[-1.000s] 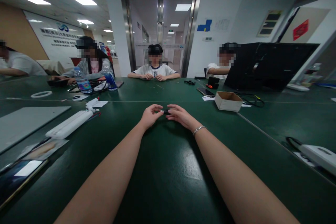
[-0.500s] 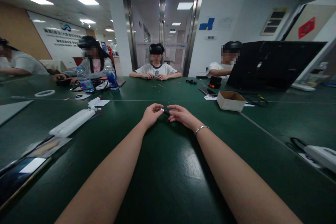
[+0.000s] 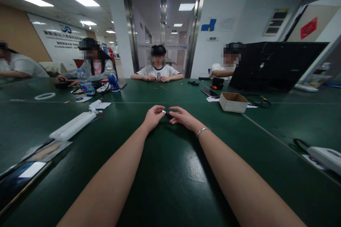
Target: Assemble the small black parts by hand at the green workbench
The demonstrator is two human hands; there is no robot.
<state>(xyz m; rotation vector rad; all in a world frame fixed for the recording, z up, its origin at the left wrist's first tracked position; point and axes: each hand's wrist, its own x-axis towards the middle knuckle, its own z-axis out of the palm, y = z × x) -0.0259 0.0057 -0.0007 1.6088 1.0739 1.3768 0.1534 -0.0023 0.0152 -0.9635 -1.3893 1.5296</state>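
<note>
A small black stick with a shiny metal end (image 3: pixel 167 114) sits between my two hands, just above or on the green table (image 3: pixel 170 170); its exact kind is too small to make out. My left hand (image 3: pixel 153 117) pinches the metal end between thumb and fingertips. From the other side, my right hand (image 3: pixel 184 117) has its thumb and fingers closed around the black end, and a silver bracelet (image 3: pixel 203 131) circles that wrist. Parts of the stick are hidden by the fingers.
A white power strip (image 3: pixel 73 126) and a phone (image 3: pixel 23 181) lie to my left. An open box (image 3: pixel 233 102) stands at the right, before a large black monitor (image 3: pixel 277 65). Bottles (image 3: pixel 85 83) stand at the back left. Several people sit around the table.
The whole view has shifted very slightly. Both hands stay in the same place on the black stick, with no clear change of grip.
</note>
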